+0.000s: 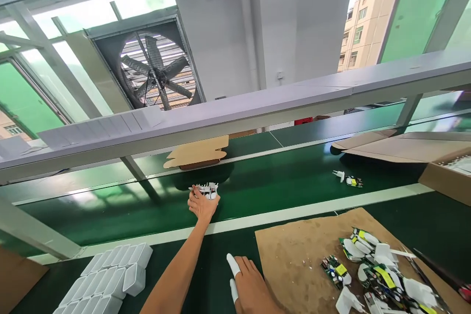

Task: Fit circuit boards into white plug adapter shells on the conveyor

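My left hand (202,204) reaches out over the green conveyor belt (279,184) and is closed on a bunch of small white plug parts (207,190). My right hand (247,283) rests flat on the green table near me, beside the brown board (294,250), with white finger cots on two fingers and nothing in it. White plug housings and green circuit boards (371,267) lie in a pile on the right of that board.
Rows of white housings (110,277) lie at the lower left. A lone plug and circuit board (348,179) sit on the belt to the right. Flat cardboard sheets (196,153) lie beyond the belt, an open carton (447,174) at the right. A grey rail (257,108) crosses overhead.
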A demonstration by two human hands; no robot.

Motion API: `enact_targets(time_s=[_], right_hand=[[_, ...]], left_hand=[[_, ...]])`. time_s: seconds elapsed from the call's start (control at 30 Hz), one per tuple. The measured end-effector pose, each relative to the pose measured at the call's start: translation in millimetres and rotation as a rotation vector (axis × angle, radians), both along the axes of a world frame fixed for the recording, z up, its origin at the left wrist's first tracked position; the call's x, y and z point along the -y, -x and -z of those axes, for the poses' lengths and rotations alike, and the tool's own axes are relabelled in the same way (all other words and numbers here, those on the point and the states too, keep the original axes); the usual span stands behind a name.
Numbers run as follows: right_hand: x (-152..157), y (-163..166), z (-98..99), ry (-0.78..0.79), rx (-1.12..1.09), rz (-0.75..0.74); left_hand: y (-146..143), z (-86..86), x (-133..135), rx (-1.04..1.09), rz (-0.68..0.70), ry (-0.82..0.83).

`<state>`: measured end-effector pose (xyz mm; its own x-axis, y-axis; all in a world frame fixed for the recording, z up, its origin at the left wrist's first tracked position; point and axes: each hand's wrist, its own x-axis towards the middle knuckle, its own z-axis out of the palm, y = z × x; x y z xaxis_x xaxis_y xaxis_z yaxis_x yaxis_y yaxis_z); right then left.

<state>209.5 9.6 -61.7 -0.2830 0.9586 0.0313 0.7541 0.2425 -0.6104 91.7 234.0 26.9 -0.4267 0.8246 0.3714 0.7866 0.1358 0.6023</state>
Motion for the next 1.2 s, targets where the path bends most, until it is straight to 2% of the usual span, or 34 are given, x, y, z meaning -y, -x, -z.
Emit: enact_targets(time_s=[0.1, 0.2, 0.3, 0.4, 0.47, 0.57, 0.63, 0.67, 0.77, 0.83, 0.9, 1.0, 1.07, 1.13, 1.2], right_hand=[[0.5, -1.9, 4.3, -0.138, -0.034, -0.001], [6.7, -3.9, -2.7, -0.301, -0.045, -0.003], [10.9, -4.7, -15.9, -0.367, -0.061, 0.010], [11.6, -6.2, -23.6, -0.406, -0.097, 0.007], [11.2, -8.3, -23.9, -0.411, -0.119, -0.007], [10.9, -11.4, -23.8, -0.405, -0.109, -0.017], [12.5, -11.5, -28.7, -0.411, -0.068, -0.018], [14.4, -10.7, -33.3, -0.409, -0.039, -0.019], [22.2, -6.3, -54.4, -0.349, 0.059, -0.025], [25.7, -4.8, -70.4, -0.280, 0.096, -0.022], [27.4, -7.8, -84.9, -0.241, 0.123, -0.046], [32.2, -26.2, -102.9, -0.209, 0.178, -0.051], [39.5, -49.8, -113.2, -0.195, 0.215, -0.032], [50.3, -80.8, -122.2, -0.178, 0.302, 0.071], [63.8, -113.7, -129.0, -0.133, 0.459, 0.267]], left_hand=[[-0.1, -0.5, -6.8, 0.018, -0.011, 0.013], [8.4, -3.2, 7.2, 0.015, 0.029, 0.032], [27.4, -4.6, 45.9, -0.035, 0.148, 0.005], [59.5, -6.7, 100.2, -0.160, 0.244, -0.060], [88.9, -10.4, 136.4, -0.244, 0.192, -0.123], [139.8, -17.1, 182.4, -0.363, -0.014, -0.178], [171.1, -19.5, 206.6, -0.433, -0.118, -0.146], [183.9, -19.6, 216.2, -0.460, -0.134, -0.113], [205.6, -15.9, 229.6, -0.502, -0.066, -0.066], [203.5, -11.2, 223.4, -0.452, 0.010, -0.134], [186.7, -5.7, 209.8, -0.379, 0.228, -0.177], [142.3, 1.3, 192.8, -0.289, 0.571, -0.164], [111.2, 4.6, 188.4, -0.250, 0.724, -0.126], [87.0, 7.9, 187.6, -0.210, 0.837, -0.079], [71.7, 12.5, 187.6, -0.159, 0.925, -0.051]])
